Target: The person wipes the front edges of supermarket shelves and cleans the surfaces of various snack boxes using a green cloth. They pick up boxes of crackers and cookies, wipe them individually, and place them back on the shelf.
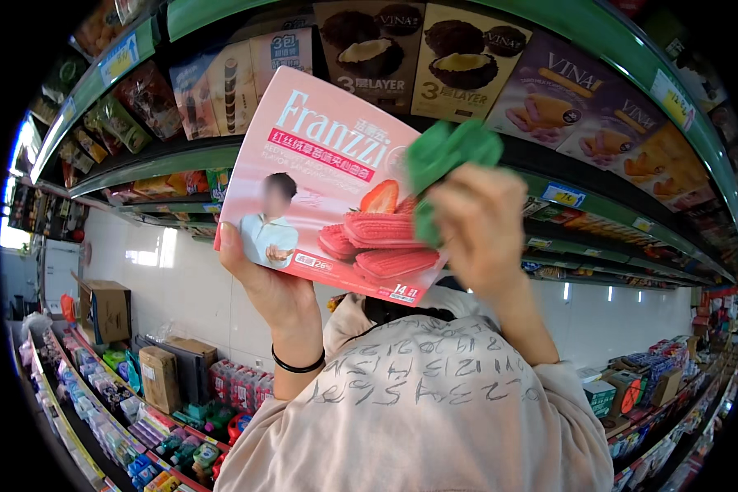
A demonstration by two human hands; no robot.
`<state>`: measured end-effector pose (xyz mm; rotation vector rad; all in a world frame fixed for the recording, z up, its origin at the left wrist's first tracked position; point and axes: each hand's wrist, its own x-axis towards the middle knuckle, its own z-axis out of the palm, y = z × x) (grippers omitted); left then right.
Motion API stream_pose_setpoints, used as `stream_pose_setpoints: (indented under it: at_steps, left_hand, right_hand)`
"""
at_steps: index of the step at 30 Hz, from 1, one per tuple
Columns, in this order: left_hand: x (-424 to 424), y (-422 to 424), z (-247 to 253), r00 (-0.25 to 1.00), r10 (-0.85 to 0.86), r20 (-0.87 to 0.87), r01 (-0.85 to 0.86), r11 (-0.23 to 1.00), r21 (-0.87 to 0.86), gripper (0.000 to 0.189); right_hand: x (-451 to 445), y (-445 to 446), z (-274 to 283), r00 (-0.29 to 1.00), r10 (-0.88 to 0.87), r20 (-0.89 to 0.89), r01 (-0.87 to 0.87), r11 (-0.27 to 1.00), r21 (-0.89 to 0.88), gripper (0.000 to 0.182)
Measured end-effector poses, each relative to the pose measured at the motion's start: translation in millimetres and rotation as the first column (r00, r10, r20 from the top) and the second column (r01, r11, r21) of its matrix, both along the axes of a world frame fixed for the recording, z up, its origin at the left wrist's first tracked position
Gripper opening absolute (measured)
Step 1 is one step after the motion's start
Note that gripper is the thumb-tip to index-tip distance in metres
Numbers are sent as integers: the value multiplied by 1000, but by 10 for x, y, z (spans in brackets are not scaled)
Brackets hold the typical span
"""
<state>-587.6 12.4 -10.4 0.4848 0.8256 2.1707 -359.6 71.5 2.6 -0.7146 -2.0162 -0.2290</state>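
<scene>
A pink Franzzi cookie box [320, 184] is tilted before me, its printed front facing up. My left hand [270, 277] grips the box at its lower left corner, the thumb on the front and a black band [297, 363] around the wrist. Against the right side of the box, my right hand [483, 215] holds a bunched green cloth [449, 150]. That hand is blurred. The cloth covers part of the box front, and whether it presses on the surface I cannot tell.
Behind the box, a green-edged shelf [344, 152] carries VINA snack boxes [470, 67] and wafer roll boxes [230, 80]. Lower shelves hold packaged snacks [596, 230]. At lower left, shelves of bottles [187, 452] stand near cardboard cartons [158, 378]. More goods [646, 375] stand at lower right.
</scene>
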Motion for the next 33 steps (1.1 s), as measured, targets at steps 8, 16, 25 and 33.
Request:
stream_pose_setpoints:
  at_steps: [8, 16, 25, 33]
  left_hand:
    - [-222, -3, -65, 983, 125, 136, -126, 992, 5, 56]
    - [99, -157, 102, 951, 307, -37, -306, 951, 29, 71]
    - [140, -188, -918, 709, -383, -592, 466, 884, -13, 71]
    - [535, 510, -366, 753, -581, -309, 594, 398, 699, 28]
  right_hand:
    - [-29, -338, -119, 932, 360, 26, -347, 912, -218, 35]
    - [155, -200, -120, 35, -416, -909, -933, 312, -179, 42]
    - [-40, -279, -205, -92, -388, -917, -954, 297, -30, 55]
    - [-82, -135, -915, -70, -538, -840, -995, 102, 18, 58]
